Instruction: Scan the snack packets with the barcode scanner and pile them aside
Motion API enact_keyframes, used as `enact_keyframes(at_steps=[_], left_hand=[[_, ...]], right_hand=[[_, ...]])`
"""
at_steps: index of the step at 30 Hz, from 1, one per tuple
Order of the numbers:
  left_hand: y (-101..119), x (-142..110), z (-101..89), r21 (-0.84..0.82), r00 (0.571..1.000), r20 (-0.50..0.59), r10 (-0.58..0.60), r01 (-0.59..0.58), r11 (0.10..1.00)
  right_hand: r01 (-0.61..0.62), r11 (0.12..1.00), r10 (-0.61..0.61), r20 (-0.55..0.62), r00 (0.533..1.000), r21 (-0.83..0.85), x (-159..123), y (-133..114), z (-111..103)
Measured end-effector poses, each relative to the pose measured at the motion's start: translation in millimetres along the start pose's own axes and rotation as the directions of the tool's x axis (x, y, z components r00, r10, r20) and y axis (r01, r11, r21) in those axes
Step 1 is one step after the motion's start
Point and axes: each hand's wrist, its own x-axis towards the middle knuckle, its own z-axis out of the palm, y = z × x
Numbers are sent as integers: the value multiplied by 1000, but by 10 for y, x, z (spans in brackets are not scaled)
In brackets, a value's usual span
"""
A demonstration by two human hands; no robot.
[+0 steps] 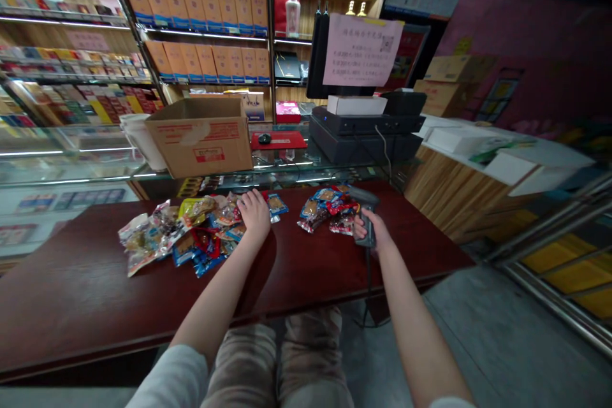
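My right hand (373,231) is wrapped round the handle of a dark barcode scanner (366,229), its head turned left over a small heap of snack packets (329,203). From the scanner a cable hangs over the table's front edge. On the left lies a bigger pile of snack packets (191,233), in clear, blue, red and yellow wrappers. My left hand (255,211) rests on the right end of that pile, its fingers slightly bent and apart; what lies under the palm is hidden. A blue packet (277,204) sits just right of this hand.
Both heaps lie on a dark red wooden table (306,274). Behind it, a glass counter (287,172) carries an open cardboard box (205,140), a mouse (264,138) on a red mat and a cash drawer (363,140) below a monitor. Stocked shelves (205,32) stand beyond.
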Motion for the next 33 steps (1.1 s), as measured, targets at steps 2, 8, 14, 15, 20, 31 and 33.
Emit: enact_keyframes(at_steps=[2, 8, 14, 15, 20, 31, 33], left_hand=[[149, 6, 50, -15, 997, -49, 57, -58, 998], [979, 14, 237, -276, 899, 180, 399, -343, 898], [1641, 28, 418, -495, 770, 290, 568, -387, 778], [1681, 25, 445, -503, 775, 286, 563, -379, 777], [1634, -13, 527, -569, 824, 206, 527, -337, 750], [869, -33, 594, -922, 953, 55, 297, -66, 382], [711, -24, 571, -944, 960, 81, 267, -12, 330]], right_hand=[[6, 999, -5, -28, 1000, 33, 2, -14, -146], [29, 995, -23, -54, 998, 98, -16, 21, -310], [43, 995, -35, -93, 995, 91, -29, 22, -341], [44, 995, -36, -94, 995, 89, -31, 22, -342], [33, 998, -28, -80, 996, 61, -40, 29, -329], [-6, 1000, 7, -21, 1000, 23, -132, 43, -183], [4, 1000, -4, -28, 1000, 8, -151, 45, -108]])
